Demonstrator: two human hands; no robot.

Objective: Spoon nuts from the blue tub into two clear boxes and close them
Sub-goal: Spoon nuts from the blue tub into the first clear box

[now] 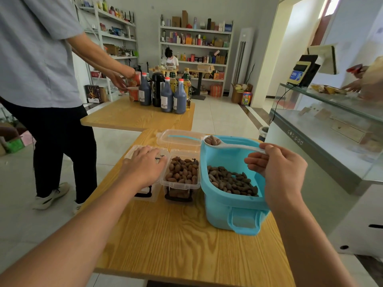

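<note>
Right hand: my right hand [277,162] pinches the end of the white spoon [232,144] handle between thumb and curled fingers, at right of centre in the frame.
Spoon: it lies nearly level, bowl pointing left over the far left rim of the blue tub [219,206], with a few nuts [212,140] in the bowl.
Left hand: my left hand [145,162] lies flat, fingers straight and spread, pressing on the lid of the left clear box [145,193] at centre frame.
Arms: both forearms reach in from the bottom corners across the wooden table [165,241].
Right clear box: the right clear box [180,183], just beside my left hand, stands open and nearly full, its lid [178,138] tipped back behind.
Tub: touching that box's right side, with nuts heaped in its near end.
</note>
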